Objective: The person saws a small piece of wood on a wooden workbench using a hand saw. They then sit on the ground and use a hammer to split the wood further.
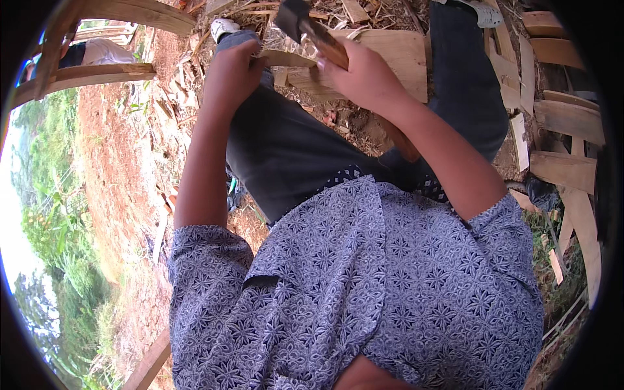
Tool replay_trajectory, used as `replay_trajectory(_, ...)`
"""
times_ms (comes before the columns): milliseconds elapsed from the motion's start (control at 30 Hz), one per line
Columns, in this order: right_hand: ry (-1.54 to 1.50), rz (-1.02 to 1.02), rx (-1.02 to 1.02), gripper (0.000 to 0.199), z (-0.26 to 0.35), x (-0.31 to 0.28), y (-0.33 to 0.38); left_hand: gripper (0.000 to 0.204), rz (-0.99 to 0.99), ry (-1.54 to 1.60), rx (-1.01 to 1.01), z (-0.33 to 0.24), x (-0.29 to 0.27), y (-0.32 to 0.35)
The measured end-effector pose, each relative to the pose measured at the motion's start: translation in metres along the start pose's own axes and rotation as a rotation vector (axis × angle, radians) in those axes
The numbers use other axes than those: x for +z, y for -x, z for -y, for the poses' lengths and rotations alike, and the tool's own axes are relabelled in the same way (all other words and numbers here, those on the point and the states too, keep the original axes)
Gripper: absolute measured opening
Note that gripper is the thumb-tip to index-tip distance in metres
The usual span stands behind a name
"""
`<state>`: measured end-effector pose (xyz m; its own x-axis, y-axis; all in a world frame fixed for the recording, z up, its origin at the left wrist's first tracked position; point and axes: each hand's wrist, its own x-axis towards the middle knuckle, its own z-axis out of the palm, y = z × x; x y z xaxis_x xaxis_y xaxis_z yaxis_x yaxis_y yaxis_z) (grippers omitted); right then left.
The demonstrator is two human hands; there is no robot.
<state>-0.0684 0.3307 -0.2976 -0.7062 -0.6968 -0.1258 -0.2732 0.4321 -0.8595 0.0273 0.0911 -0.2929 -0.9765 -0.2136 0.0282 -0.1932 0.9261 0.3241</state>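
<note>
Over chip-strewn ground, left hand [229,75] grips a pale wood strip [286,60]; right hand [364,78] grips a wooden-handled hatchet [305,26].

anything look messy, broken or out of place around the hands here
Nothing looks damaged. The right hand grips a wooden-handled hatchet over a wood piece that the left hand steadies. Wood chips and offcuts litter the dirt, and loose planks lie at mixed angles.
</note>
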Motion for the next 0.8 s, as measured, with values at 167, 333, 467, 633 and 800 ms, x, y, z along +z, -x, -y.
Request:
replay_trajectory(167, 0.033, 0.012, -0.019, 0.035, -0.006, 0.018, 0.003, 0.018, -0.039, 0.030, 0.068, -0.003, 0.002, -0.002)
replay_trajectory(333, 0.017, 0.194, 0.169, 0.036, 0.000, 0.015, -0.003, 0.018, -0.039, 0.005, 0.065, 0.005, 0.004, -0.002)
replay_trajectory(467, 0.063, -0.063, -0.061, 0.032, 0.009, 0.005, 0.004, 0.018, -0.052, 0.002, 0.027, -0.002, 0.006, 0.003)
replay_trajectory(633, 0.097, 0.048, 0.036, 0.032, -0.007, 0.023, 0.004, 0.019, -0.071, 0.015, 0.090, -0.006, 0.009, 0.001)
replay_trajectory(800, 0.150, 0.186, 0.126, 0.033, -0.011, 0.011, -0.014, 0.017, -0.061, 0.068, 0.065, -0.011, 0.011, 0.005)
